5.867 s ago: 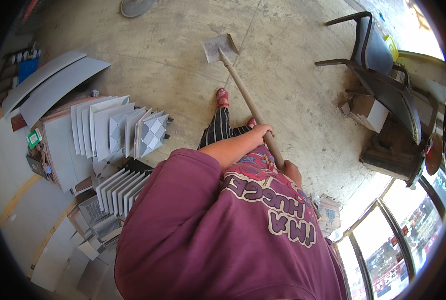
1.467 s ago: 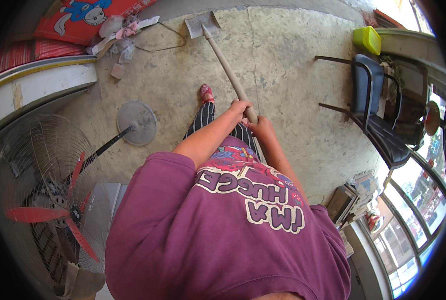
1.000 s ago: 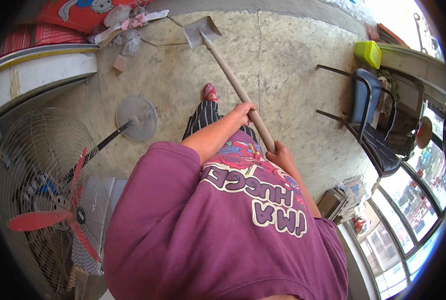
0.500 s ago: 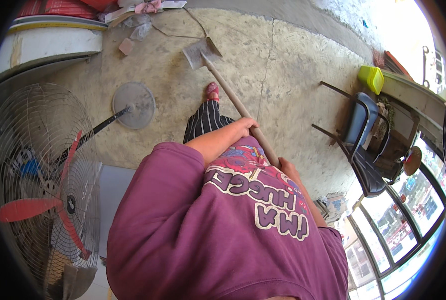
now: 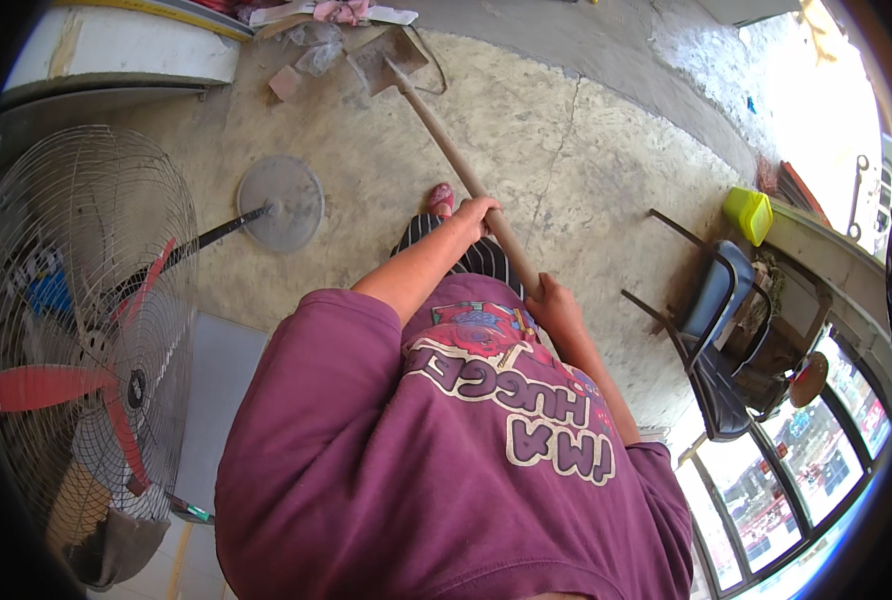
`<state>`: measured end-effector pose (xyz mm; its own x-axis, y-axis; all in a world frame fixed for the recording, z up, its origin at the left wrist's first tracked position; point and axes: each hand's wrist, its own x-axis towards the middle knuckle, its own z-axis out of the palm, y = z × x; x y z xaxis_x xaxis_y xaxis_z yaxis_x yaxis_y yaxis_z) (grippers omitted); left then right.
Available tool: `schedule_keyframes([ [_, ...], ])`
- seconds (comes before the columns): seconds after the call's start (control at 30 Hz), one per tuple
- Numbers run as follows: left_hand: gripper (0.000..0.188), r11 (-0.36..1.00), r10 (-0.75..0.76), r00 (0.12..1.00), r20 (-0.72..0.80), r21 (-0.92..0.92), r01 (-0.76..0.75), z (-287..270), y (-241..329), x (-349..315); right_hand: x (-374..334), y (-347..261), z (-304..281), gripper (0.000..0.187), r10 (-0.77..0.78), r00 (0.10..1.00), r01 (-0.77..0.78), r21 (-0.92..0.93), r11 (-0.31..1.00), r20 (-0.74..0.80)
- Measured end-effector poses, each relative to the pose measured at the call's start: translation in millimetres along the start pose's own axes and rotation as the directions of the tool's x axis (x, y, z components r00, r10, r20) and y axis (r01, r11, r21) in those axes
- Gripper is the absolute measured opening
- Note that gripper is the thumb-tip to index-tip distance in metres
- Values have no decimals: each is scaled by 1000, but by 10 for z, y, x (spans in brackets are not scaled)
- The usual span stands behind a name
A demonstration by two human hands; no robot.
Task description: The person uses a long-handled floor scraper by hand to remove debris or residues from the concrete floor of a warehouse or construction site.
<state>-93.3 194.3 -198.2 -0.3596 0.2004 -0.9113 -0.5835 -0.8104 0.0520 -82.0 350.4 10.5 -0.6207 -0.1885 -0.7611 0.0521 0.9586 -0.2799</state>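
Observation:
A long-handled shovel (image 5: 454, 157) slants away from my body toward the far left, its flat, dusty metal blade down on the concrete floor. Partway along the wooden shaft, my left hand (image 5: 480, 216) is closed around it. My right hand (image 5: 558, 303) grips the shaft's near end, close to my waist. Just beyond the blade lie a crumpled clear plastic bag (image 5: 318, 50) and a reddish block (image 5: 285, 84), with a thin strap curving beside the blade. One of my feet, in a red shoe (image 5: 441, 196), shows below the shaft.
A large caged fan (image 5: 91, 330) with red blades stands at left on a round grey base (image 5: 281, 203). To the right are a dark armchair (image 5: 718, 340) and a yellow-green container (image 5: 748, 215) near the windows. A white, curved-edged unit (image 5: 131, 50) occupies the far left.
The shovel has been pushed farther away, its blade now close to the plastic bag and strap. Both my hands have moved forward with the shaft, and my right hand has come clear of my shirt.

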Motion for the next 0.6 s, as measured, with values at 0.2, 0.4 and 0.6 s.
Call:
schedule_keyframes([
  [0.2,17,983,10,998,66,-181,2,116,-29,-252,-1,16,-204,31,-17,997,18,-8,1000,71],
  [0.4,20,956,-229,971,68,-175,237,106,-307,-38,67,366,-365,35,-96,976,86,56,995,194],
  [0.6,14,957,-287,957,-37,-49,285,112,-525,265,379,779,-463,37,-58,930,24,97,995,363],
])
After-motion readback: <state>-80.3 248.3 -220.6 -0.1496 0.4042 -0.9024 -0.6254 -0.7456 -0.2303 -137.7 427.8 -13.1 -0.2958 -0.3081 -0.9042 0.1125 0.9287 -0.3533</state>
